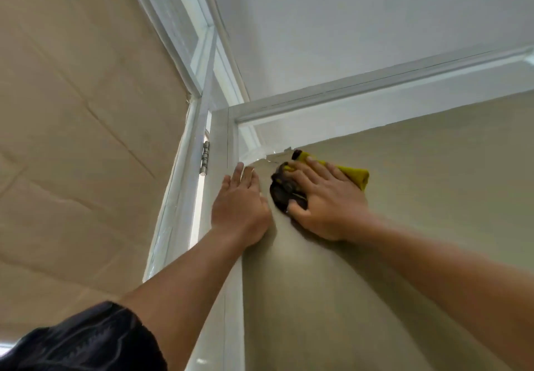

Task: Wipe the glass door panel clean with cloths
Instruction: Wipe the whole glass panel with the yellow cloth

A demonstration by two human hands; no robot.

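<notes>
My right hand [326, 200] presses a bunched cloth [289, 194], dark at the wad with a yellow tail trailing toward 2 o'clock, flat against the glass door panel [375, 255]. The grip there is closed over the cloth, thumb tucked under the wad. My left hand [238, 205] lies open and empty, fingers spread narrow and flat, at 9 o'clock of the cloth, bridging the white door frame [234, 284] and the panel's edge.

The risk I see is at 12 o'clock of the cloth: a ragged, torn strip of film or tape [271, 159] clings at the panel's top corner. Dragging the cloth across it could snag the fabric, or smear loosened bits down over glass I mean to leave clean. Leaning hard with both arms raised could also swing the door on its hinge [204, 158], at 9 o'clock of my left hand, and cost me my pressure.

The panel fills the lower right of the view. It reads as a dull, even olive-tan sheet, with a clearer band along its top; I cannot tell streaks from glare.
</notes>
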